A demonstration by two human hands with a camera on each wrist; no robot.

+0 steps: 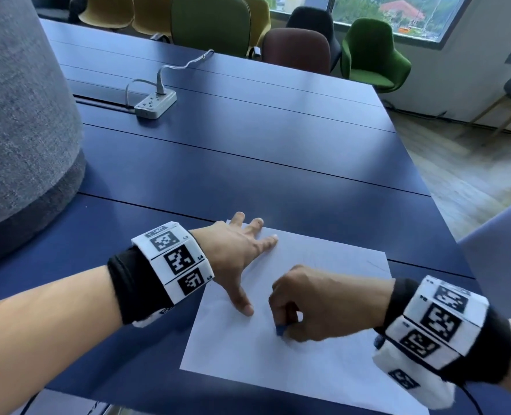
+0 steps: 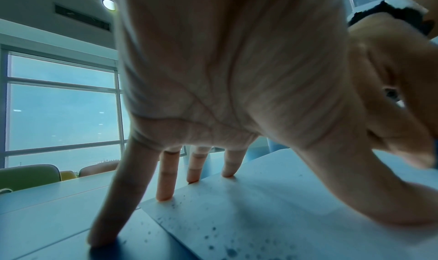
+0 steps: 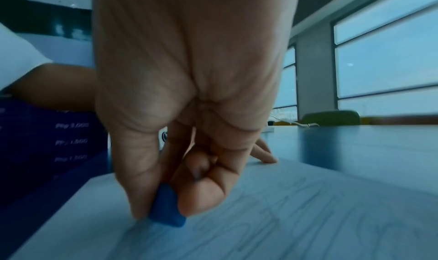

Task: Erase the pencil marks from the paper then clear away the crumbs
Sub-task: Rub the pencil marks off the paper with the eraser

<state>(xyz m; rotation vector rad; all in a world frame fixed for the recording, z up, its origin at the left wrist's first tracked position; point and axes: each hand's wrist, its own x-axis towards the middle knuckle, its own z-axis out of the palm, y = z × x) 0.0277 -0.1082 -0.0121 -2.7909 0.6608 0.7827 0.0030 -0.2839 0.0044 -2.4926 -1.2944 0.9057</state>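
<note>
The blue table (image 1: 278, 139) carries a white paper (image 1: 323, 363) at six o'clock, long axis running toward one o'clock. The left hand (image 1: 236, 253), fingers splayed flat, pins its ten-o'clock corner. The right hand (image 1: 317, 301) pinches a blue eraser (image 3: 166, 206) against the sheet; faint pencil marks (image 3: 296, 213) lie toward three o'clock, dark crumbs (image 2: 225, 245) beneath the left palm.

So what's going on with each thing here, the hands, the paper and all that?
Left hand: fingers spread, pressing the paper flat.
Right hand: pinching the blue eraser, tip on the sheet.
Blue eraser: touching the paper.
Paper: flat on the table, faint pencil marks left.
Crumbs: scattered on the paper.
Power strip: one cable plugged in.
</note>
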